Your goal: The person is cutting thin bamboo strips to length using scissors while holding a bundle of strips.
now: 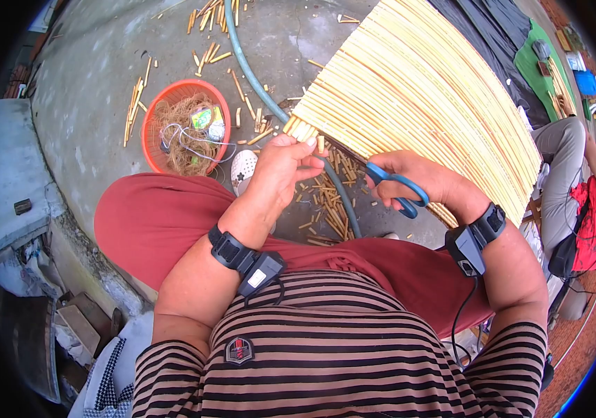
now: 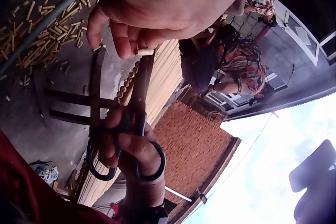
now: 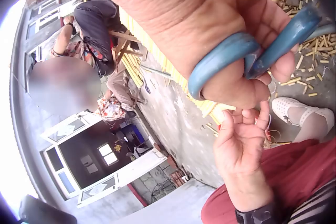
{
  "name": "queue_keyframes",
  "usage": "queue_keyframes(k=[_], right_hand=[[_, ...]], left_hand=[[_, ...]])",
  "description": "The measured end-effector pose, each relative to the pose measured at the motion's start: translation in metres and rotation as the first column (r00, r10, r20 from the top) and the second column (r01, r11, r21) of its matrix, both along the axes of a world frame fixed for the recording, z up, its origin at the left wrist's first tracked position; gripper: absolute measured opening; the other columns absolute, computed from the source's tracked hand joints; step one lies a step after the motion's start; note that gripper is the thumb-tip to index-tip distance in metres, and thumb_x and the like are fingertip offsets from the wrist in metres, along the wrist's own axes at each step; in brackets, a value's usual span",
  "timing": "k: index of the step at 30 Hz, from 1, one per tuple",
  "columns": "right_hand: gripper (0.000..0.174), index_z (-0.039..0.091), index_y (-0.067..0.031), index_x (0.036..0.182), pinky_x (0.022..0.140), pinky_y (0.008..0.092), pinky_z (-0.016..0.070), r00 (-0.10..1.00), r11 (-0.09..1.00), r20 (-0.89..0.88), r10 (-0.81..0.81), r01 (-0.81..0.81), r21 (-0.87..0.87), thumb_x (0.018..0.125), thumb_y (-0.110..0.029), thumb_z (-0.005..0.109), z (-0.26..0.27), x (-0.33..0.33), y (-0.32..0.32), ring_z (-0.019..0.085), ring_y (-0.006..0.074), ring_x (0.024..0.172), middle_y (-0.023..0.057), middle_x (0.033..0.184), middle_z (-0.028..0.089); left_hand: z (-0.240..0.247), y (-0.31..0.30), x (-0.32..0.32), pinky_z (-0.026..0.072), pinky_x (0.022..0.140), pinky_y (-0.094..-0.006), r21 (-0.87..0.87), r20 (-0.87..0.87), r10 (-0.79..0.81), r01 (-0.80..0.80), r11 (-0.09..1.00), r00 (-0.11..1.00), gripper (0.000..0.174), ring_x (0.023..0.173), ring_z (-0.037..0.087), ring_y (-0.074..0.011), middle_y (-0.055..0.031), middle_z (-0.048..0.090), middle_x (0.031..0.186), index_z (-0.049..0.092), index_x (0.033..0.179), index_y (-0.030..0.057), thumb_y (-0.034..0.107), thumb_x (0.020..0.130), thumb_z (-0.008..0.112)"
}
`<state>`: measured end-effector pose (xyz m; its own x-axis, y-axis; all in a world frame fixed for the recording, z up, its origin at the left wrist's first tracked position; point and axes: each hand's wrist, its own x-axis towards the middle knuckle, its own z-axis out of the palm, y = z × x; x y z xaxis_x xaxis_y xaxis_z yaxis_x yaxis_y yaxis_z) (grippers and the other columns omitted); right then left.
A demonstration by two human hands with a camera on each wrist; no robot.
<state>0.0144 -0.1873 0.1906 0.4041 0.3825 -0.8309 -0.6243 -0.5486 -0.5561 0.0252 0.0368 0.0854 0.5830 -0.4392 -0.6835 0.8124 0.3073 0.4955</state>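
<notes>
A mat of pale yellow sticks (image 1: 416, 90), tied side by side, slopes up to the right in the head view. My left hand (image 1: 280, 171) pinches stick ends at its near left corner, the thumb on top. A short stick end (image 2: 145, 51) shows at those fingertips in the left wrist view. My right hand (image 1: 416, 177) holds scissors (image 1: 402, 182) by their blue handles, fingers and thumb through the loops. Their dark blades (image 2: 138, 90) point along the mat's edge toward the left fingertips. The right wrist view shows the handles but hides the blades behind the hand.
An orange basket (image 1: 150, 136) with brown fibre and packets stands on the left. Cut stick pieces (image 1: 329, 198) litter the concrete floor, crossed by a blue-green hose (image 1: 245, 63). A seated person's leg (image 1: 566, 153) is at the right, and my shoe (image 1: 243, 167) lies below the left hand.
</notes>
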Motion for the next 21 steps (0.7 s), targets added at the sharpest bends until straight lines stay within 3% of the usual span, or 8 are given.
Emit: queue_keyframes(k=[11, 14, 17, 21], right_hand=[[0.007, 0.057, -0.0028, 0.081, 0.047, 0.0256, 0.045, 0.996, 0.993, 0.065, 0.059, -0.052, -0.108, 0.077, -0.009, 0.058, 0.004, 0.008, 0.001, 0.056, 0.0111, 0.051, 0.0039, 0.061, 0.058], [0.006, 0.057, -0.002, 0.079, 0.046, 0.0264, 0.0451, 0.981, 0.965, 0.124, 0.147, -0.115, -0.235, 0.077, -0.008, 0.059, 0.011, 0.006, 0.009, 0.056, 0.0119, 0.05, 0.0051, 0.059, 0.057], [0.009, 0.056, 0.0002, 0.083, 0.046, 0.0253, 0.0429, 0.977, 0.954, 0.121, 0.176, -0.139, -0.264, 0.076, -0.004, 0.056, 0.013, 0.005, 0.011, 0.051, 0.0097, 0.049, 0.0028, 0.062, 0.056], [0.014, 0.055, -0.0001, 0.088, 0.051, 0.0238, 0.0455, 1.0, 0.995, -0.008, 0.026, -0.026, -0.093, 0.076, -0.007, 0.055, 0.009, 0.004, 0.006, 0.054, 0.01, 0.055, 0.0031, 0.067, 0.056]], left_hand=[[-0.003, 0.003, 0.001, 0.0552, 0.073, -0.0349, -0.029, -0.008, -0.019, 0.018, 0.999, 1.0, 0.015, 0.069, 0.064, -0.0137, -0.0115, 0.068, 0.091, 0.061, 0.101, 0.0028, 0.012, 0.09, 0.058], [-0.004, 0.004, 0.002, 0.0551, 0.073, -0.035, -0.035, -0.014, -0.019, 0.018, 0.999, 1.0, 0.015, 0.068, 0.064, -0.0132, -0.0107, 0.067, 0.09, 0.06, 0.101, 0.0031, 0.013, 0.09, 0.058], [-0.003, 0.004, 0.003, 0.0549, 0.072, -0.035, 0.007, -0.009, -0.026, 0.026, 1.0, 1.0, 0.015, 0.066, 0.063, -0.0124, -0.0095, 0.067, 0.089, 0.06, 0.1, 0.0034, 0.014, 0.09, 0.059], [-0.001, 0.002, 0.002, 0.0547, 0.071, -0.0348, 0.043, 0.01, -0.032, 0.031, 0.999, 0.999, 0.015, 0.065, 0.062, -0.0112, -0.0083, 0.067, 0.087, 0.059, 0.099, 0.0036, 0.016, 0.091, 0.059]])
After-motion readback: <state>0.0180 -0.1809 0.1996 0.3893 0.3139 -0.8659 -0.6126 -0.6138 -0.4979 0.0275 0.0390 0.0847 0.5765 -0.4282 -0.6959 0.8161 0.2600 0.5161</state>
